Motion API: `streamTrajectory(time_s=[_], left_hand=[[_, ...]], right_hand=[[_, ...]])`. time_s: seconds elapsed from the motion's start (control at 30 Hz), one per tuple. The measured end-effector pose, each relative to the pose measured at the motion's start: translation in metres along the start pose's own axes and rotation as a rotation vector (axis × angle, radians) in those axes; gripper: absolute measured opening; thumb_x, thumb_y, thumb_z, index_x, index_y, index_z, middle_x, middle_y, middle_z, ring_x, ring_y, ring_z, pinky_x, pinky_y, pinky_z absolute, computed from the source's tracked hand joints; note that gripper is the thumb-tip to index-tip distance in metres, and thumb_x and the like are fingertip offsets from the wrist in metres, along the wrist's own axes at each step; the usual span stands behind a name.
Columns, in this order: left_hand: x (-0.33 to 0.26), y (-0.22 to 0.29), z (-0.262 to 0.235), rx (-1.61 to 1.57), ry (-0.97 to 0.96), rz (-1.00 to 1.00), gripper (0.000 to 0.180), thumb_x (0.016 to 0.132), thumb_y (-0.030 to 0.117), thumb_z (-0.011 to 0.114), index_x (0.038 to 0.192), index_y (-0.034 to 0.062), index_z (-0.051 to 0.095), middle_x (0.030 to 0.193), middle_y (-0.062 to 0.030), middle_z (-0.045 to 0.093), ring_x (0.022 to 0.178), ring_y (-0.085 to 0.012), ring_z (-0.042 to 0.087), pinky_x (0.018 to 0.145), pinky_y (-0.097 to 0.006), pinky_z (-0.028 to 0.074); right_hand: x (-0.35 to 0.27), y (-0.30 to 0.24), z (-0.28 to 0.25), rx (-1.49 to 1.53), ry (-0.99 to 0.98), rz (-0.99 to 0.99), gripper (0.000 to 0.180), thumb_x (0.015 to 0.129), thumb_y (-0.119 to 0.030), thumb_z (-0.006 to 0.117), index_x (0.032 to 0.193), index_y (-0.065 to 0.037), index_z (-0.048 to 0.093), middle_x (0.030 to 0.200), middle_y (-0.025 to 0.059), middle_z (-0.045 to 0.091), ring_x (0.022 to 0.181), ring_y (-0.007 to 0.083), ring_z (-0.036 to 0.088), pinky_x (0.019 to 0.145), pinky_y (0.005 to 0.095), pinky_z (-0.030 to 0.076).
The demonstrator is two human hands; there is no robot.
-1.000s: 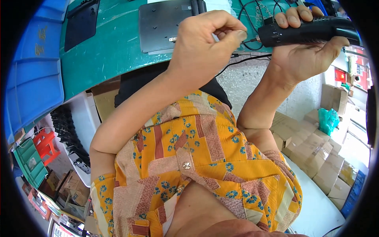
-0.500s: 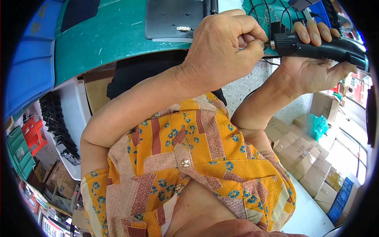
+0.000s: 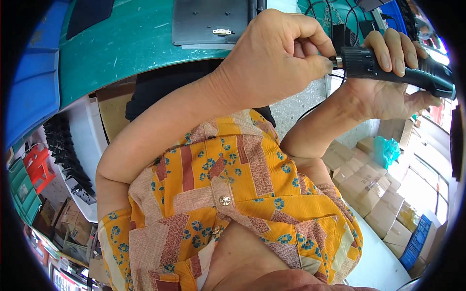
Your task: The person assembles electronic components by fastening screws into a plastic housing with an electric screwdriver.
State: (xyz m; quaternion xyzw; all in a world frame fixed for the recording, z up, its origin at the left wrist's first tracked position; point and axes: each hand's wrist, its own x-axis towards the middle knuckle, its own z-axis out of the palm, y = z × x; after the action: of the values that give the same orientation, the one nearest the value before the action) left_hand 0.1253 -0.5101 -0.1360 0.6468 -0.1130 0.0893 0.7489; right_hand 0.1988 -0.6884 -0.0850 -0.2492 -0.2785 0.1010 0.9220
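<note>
A green table [image 3: 145, 43] is spreading across the top of the view, with a blue bin [image 3: 31, 87] standing at its left end. Cardboard boxes [image 3: 374, 182] are lying in a pile at the lower right, well apart from the hands.

On the table, a dark flat panel [image 3: 204, 19] is lying with small studs facing up, and a pale sheet is showing along its near edge, perhaps sparing the panel from scratches. Black wires [image 3: 352, 19] are tangling farther right, behind the work.

The left hand [image 3: 286, 60] is bending in from the left, while the right hand [image 3: 381, 94] is holding a black power screwdriver [image 3: 359, 63] out in front of the body, near the table's close edge. The right fingers are wrapping over its top, and the thumb is supporting it from below near the rear; the screwdriver is lying sideways, probably so that its front end is facing the other hand and sitting free to reach.

At that front end, the left thumb and forefinger are pinching the metal tip [image 3: 339, 62], the right hand's grip likely steadying the body against that pinch. Whether a smaller piece is sitting between the left fingertips cannot be told, since they are covering it.
</note>
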Motion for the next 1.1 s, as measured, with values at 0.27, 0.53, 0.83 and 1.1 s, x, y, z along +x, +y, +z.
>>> streamTrajectory(time_s=[0.27,0.53,0.83,1.1], left_hand=[[0.0,-0.004,-0.05,0.714,0.212,0.426,0.024,0.071,0.01,0.081,0.094,0.006,0.073,0.073,-0.0054,0.061,0.064,-0.0256,0.058,0.068,-0.037,0.05],[0.018,-0.033,-0.132,0.446,-0.212,0.65,0.086,0.065,0.032,0.086,0.137,0.0003,0.053,0.139,-0.0233,0.053,0.133,-0.042,0.049,0.115,-0.051,0.037],[0.015,0.018,-0.127,1.099,-0.332,0.098,0.088,0.065,0.039,0.085,0.137,0.0001,0.052,0.138,-0.0226,0.054,0.134,-0.0411,0.048,0.117,-0.052,0.034],[0.003,0.019,-0.12,1.104,-0.25,0.102,0.085,0.065,0.038,0.086,0.135,-0.0002,0.055,0.136,-0.0214,0.056,0.13,-0.0412,0.05,0.113,-0.052,0.036]], right_hand=[[-0.007,-0.001,-0.014,-0.137,-0.019,-0.027,0.079,0.067,-0.071,0.085,0.107,-0.004,0.068,0.087,0.0047,0.06,0.076,0.0183,0.053,0.069,0.0341,0.041],[0.0,0.019,-0.039,-0.253,-0.115,0.003,0.095,0.065,-0.092,0.067,0.111,-0.008,0.07,0.092,0.0064,0.061,0.079,0.0214,0.057,0.074,0.0387,0.043],[0.007,0.032,-0.059,-0.451,-0.368,0.004,0.095,0.072,-0.094,0.058,0.12,-0.013,0.069,0.1,0.0059,0.062,0.085,0.0221,0.061,0.081,0.0426,0.046],[-0.009,0.04,-0.051,-0.433,-0.194,-0.118,0.093,0.075,-0.09,0.06,0.121,-0.009,0.068,0.103,0.0096,0.064,0.09,0.0261,0.062,0.086,0.0469,0.047]])
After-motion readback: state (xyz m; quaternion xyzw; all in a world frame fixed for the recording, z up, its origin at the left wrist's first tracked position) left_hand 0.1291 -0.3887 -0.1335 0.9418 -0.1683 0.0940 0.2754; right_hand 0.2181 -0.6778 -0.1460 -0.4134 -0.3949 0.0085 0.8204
